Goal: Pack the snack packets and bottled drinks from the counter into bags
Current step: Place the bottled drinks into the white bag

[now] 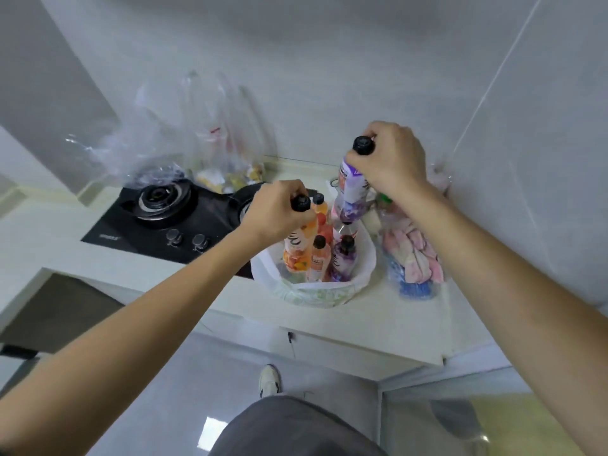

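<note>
Seen from above, two bare forearms reach forward from the lower corners over a pale worktop [378, 320].

At far left a clear plastic bag [158, 143] stands crumpled against the wall, with snack packets [227, 179] showing at its foot. In front of it a black gas hob [164, 222] is set into the worktop, one burner plain to see and two knobs along its near edge.

The left hand [279, 212] comes in palm down, wrist slightly bent. Its grip is closed around the neck of an orange bottle [299, 248] just under the black cap; the bottle stands upright with its lower part inside a white bag [316, 291]. This open-mouthed bag sits on the worktop beside the hob and holds several more bottles, orange, pink and purple, standing close together.

The right hand [391, 159] is higher and further back, knuckles up, its grip wrapped around the neck of a purple bottle [352, 189], which hangs tilted above the far side of the white bag, its base over the bottles inside.

To the right a second clear bag [411, 255] stands on the worktop, filled with pink and white packets, with blue ones at the bottom.

White walls meet in the corner behind. Below the worktop are a glossy floor and one white shoe [269, 380].
</note>
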Motion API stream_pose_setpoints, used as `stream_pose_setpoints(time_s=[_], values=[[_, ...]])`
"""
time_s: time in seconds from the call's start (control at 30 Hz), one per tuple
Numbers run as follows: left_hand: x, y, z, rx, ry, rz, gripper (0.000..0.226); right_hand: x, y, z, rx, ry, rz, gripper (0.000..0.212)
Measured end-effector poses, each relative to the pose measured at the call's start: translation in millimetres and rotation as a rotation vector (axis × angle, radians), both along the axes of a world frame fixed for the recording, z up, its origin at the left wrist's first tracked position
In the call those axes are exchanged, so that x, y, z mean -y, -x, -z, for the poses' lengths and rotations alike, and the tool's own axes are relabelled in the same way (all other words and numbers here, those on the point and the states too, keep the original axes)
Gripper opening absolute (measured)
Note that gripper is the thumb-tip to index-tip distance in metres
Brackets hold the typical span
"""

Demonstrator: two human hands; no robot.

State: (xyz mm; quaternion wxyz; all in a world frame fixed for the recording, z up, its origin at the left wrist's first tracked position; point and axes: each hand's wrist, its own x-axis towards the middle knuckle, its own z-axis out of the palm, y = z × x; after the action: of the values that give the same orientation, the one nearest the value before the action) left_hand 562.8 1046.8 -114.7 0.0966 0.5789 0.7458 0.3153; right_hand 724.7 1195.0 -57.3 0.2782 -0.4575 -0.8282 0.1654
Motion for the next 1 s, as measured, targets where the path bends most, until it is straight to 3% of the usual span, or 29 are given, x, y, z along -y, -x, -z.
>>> stream_pose_setpoints(time_s=[0.3, 0.67, 1.0], values=[[-4, 53, 43, 0.094, 0.083, -0.069, 0.024, -4, 95, 41, -0.007, 0.098, -0.171, 0.014], [-15, 86, 113, 0.215, 0.263, -0.015, 0.023, -34, 153, 113, 0.174, 0.17, -0.183, 0.023], [-23, 66, 144, 0.245, 0.307, -0.067, 0.026, -61, 172, 162, 0.429, 0.118, -0.347, 0.028]])
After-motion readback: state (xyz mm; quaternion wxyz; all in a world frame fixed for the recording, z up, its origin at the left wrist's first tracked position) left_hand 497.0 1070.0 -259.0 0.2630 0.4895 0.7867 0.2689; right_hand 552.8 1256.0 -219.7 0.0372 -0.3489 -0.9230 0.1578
